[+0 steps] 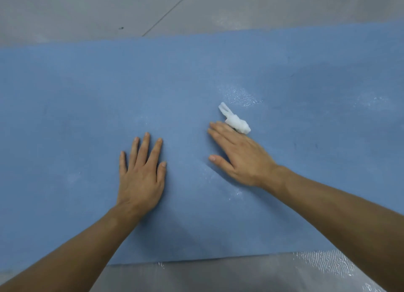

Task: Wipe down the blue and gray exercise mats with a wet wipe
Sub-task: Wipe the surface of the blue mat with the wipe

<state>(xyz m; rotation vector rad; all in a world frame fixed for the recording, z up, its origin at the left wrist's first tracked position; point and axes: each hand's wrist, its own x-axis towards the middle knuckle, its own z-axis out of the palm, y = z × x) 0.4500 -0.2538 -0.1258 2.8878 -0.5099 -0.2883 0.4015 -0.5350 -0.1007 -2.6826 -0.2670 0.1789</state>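
The right hand (pixel 240 158) lay with straight fingers pressing a crumpled white wet wipe (pixel 237 121) onto the mat; whether any finger hooked round it could not be told. The left hand (pixel 141 178) rested flat, fingers spread, holding nothing. Nearest ran a strip of gray ribbed surface (pixel 218 276), likely the gray mat, shiny in patches. Beyond it the wide blue foam exercise mat (pixel 65 94) carried both hands, the wipe poking out past the right fingers, and wet streaks (pixel 242 94) farther on. Gray floor (pixel 87 11) lay beyond. Bunched so small, the wipe could slip free or leave unwiped bands; the braced left palm might skid on damp foam.
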